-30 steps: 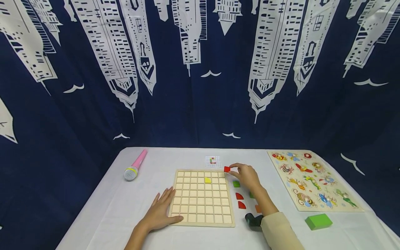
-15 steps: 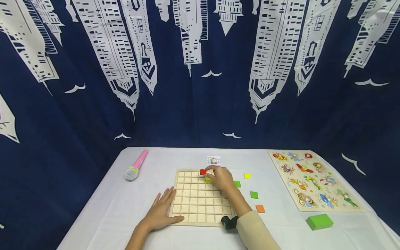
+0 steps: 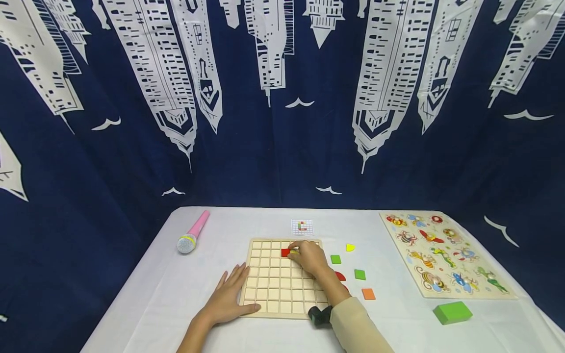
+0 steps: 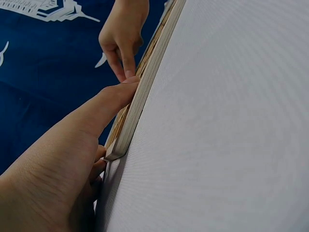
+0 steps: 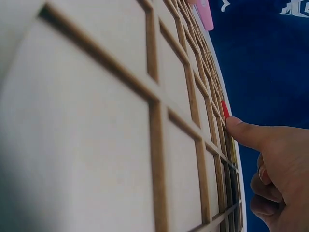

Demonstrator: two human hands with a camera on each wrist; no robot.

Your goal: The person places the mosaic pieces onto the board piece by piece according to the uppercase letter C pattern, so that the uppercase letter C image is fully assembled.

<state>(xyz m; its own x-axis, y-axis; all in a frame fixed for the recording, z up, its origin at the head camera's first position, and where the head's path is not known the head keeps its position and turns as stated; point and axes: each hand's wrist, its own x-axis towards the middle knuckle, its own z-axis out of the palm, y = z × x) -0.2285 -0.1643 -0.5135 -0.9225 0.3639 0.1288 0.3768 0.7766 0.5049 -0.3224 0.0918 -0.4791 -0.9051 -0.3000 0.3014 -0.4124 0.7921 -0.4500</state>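
Note:
A square wooden grid board (image 3: pixel 268 284) lies on the white table. In its second row from the far edge, my right hand (image 3: pixel 311 257) pinches a red square tile (image 3: pixel 285 253) between thumb and fingers. The right wrist view has the thumb against this red tile (image 5: pixel 225 109), low at the grid. Just right of it a yellow tile (image 5: pixel 233 152) sits in the board, mostly covered by the fingers in the head view. My left hand (image 3: pixel 227 299) rests with spread fingers at the board's near left corner. In the left wrist view its thumb (image 4: pixel 113 99) lies over the board's edge.
Right of the board lie green tiles (image 3: pixel 359 274), red quarter-round tiles (image 3: pixel 340 276), a yellow piece (image 3: pixel 350 247) and an orange tile (image 3: pixel 368 293). A pattern card (image 3: pixel 302 227) is behind. Farther out are a pink microphone (image 3: pixel 192 233), an insect puzzle board (image 3: pixel 446 255) and a green block (image 3: pixel 452 313).
My right hand has carried the red tile leftward from beyond the board's far right corner, then down toward the second row beside the yellow tile. The left hand has stayed in place.

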